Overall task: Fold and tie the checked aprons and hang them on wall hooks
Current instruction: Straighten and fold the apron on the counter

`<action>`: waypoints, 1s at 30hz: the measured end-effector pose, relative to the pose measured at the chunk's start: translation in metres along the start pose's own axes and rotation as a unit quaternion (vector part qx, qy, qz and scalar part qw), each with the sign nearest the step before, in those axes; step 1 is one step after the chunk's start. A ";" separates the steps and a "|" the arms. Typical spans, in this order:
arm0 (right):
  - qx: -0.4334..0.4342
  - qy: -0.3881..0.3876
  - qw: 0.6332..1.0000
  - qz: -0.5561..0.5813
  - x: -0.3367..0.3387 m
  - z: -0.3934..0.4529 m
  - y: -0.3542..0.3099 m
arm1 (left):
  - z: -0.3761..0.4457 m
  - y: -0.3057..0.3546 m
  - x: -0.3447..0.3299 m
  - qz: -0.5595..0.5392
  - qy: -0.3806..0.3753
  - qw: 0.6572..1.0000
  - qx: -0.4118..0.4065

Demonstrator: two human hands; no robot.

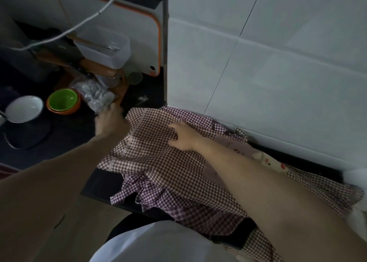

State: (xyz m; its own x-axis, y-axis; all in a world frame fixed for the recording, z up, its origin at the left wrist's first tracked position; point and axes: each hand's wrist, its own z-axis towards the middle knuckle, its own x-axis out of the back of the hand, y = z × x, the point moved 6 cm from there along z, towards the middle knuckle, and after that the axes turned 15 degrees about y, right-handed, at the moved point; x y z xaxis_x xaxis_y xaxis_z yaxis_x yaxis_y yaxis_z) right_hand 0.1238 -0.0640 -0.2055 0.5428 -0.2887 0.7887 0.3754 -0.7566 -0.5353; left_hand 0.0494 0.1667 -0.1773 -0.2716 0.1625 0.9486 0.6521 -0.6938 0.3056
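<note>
A purple-and-white checked apron point(158, 162) lies spread over the dark counter point(65, 134) against the white tiled wall, its ruffled hem hanging over the front edge. My right hand point(183, 135) rests on the cloth near its middle with fingers bent, bunching the fabric under them. My left hand point(111, 120) is at the apron's far left corner and grips the cloth edge there; the hand is blurred. A pale lining with small prints point(238, 150) shows under the checked cloth at the right.
On the counter to the left stand a green bowl in an orange one point(63, 102), a white bowl point(23, 109), a clear plastic bag point(95, 95) and a clear plastic box point(103, 47). A white cable point(79, 24) hangs across. The tiled wall point(278, 63) fills the right.
</note>
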 end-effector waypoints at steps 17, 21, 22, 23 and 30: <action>-0.132 0.256 0.952 -0.106 0.075 -0.122 0.164 | -0.090 0.189 -0.063 0.012 -0.171 0.858 -0.484; -0.135 0.238 0.954 -0.122 0.076 -0.129 0.162 | -0.092 0.200 -0.057 0.000 -0.186 0.859 -0.477; -0.120 0.248 0.952 -0.135 0.077 -0.130 0.159 | -0.093 0.200 -0.058 -0.010 -0.205 0.858 -0.471; -0.103 0.257 0.950 -0.145 0.078 -0.131 0.155 | -0.093 0.198 -0.060 -0.017 -0.227 0.856 -0.463; -0.013 0.226 0.960 -0.166 0.077 -0.143 0.136 | -0.110 0.202 -0.058 0.028 -0.217 0.826 -0.520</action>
State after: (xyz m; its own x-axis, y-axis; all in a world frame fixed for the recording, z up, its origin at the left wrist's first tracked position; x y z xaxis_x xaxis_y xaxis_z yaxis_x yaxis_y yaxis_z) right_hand 0.1092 -0.2728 -0.1749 0.0125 -0.2508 0.9680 0.4489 -0.8636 -0.2296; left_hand 0.1188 -0.0602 -0.1802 0.1647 0.1900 0.9679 -0.3661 -0.8994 0.2388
